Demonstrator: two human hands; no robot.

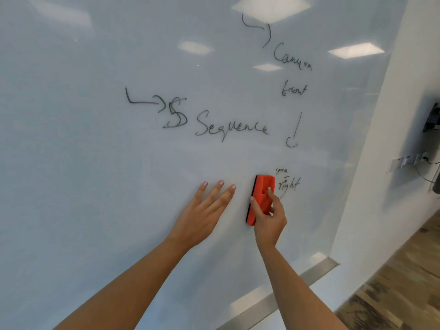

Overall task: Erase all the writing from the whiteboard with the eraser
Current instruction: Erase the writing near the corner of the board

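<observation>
While my left hand [204,210] lies flat against the whiteboard [95,139], fingers [214,194] straight and spread, my right hand [269,217] curls thumb and fingers around the red eraser [260,189]. The eraser stands upright on the board, just left of the word "right" [288,185]. "Sequence" [232,127] and "Camera front" [294,72] stand above it, unerased.

Your whiteboard [95,163] is glossy and smooth, mirroring ceiling lights toward 12 o'clock. The eraser [263,186] has a matt orange body, plastic or foam, with a dark felt-like pad [250,201] along its 9 o'clock edge. At 5 o'clock, a brushed metal strip [316,270] edges the board, and the floor [392,282] shows wood grain.
</observation>
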